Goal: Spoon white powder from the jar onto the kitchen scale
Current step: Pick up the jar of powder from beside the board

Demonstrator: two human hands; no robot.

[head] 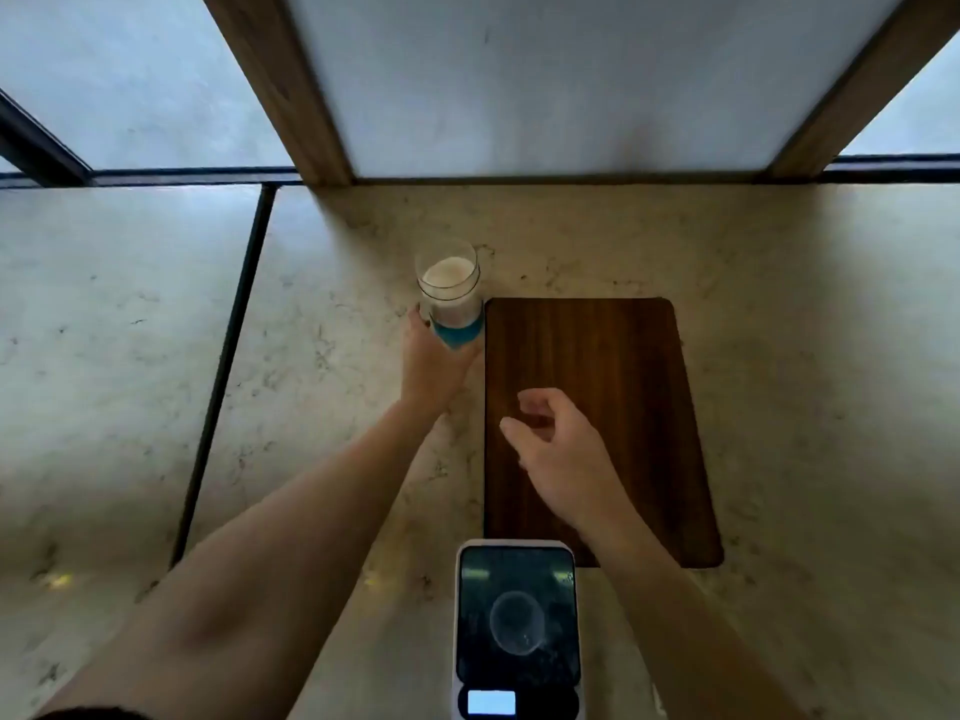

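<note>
A clear glass jar of white powder, with a blue band at its base and no lid, stands on the marble counter just left of a dark wooden board. My left hand grips the jar's lower part. My right hand hovers over the board with fingers curled apart and nothing in it. The kitchen scale, white with a dark glass plate and a lit display, lies near the front edge below my right wrist. No spoon is in view.
The marble counter has a dark seam running down its left side. A wood-framed white panel rises at the back, with windows on both sides.
</note>
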